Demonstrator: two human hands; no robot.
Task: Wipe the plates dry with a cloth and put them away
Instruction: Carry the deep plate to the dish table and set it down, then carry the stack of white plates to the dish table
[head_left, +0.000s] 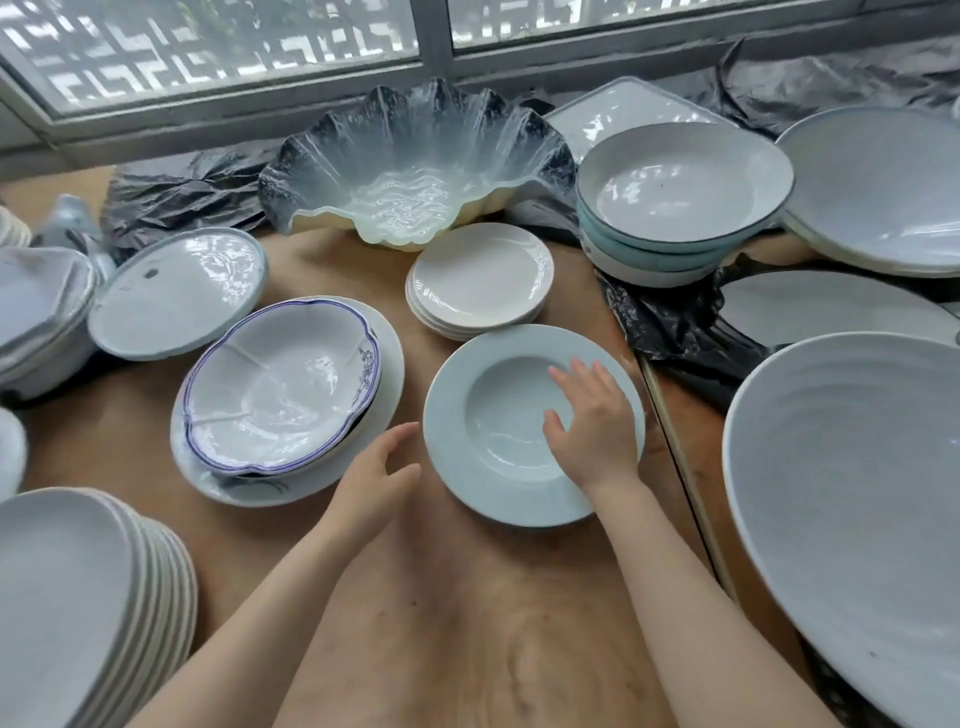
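A pale blue-green deep plate (519, 431), glossy ceramic with a broad flat rim and a round sunken well, lies flat on the brown wooden counter (467, 623) near the middle of the scene. The right hand (592, 421) rests on its right side with fingers spread and relaxed, fingertips over the well and palm over the rim. The left hand (376, 475) hovers just left of the plate's rim, fingers loosely extended, holding nothing; whether it touches the rim cannot be told.

Just beyond the plate sits a small stack of white plates (480, 283), smooth and round. To the left, a lobed white bowl with a thin blue line round its edge (283, 387) sits inside a wider white plate (387, 364); it holds nothing. Farther left a round glazed plate (176, 293) leans tilted.

At the far centre stands a large ruffled bowl (415, 166), translucent and wavy, darkening to blue-black at its frilled rim. Right of it are nested round bowls with dark rims (680, 187), on crumpled black plastic sheeting (670, 322). A big matte grey ridged bowl (857, 493) fills the near right, and a tall stack of grey-white plates (88, 597) the near left.
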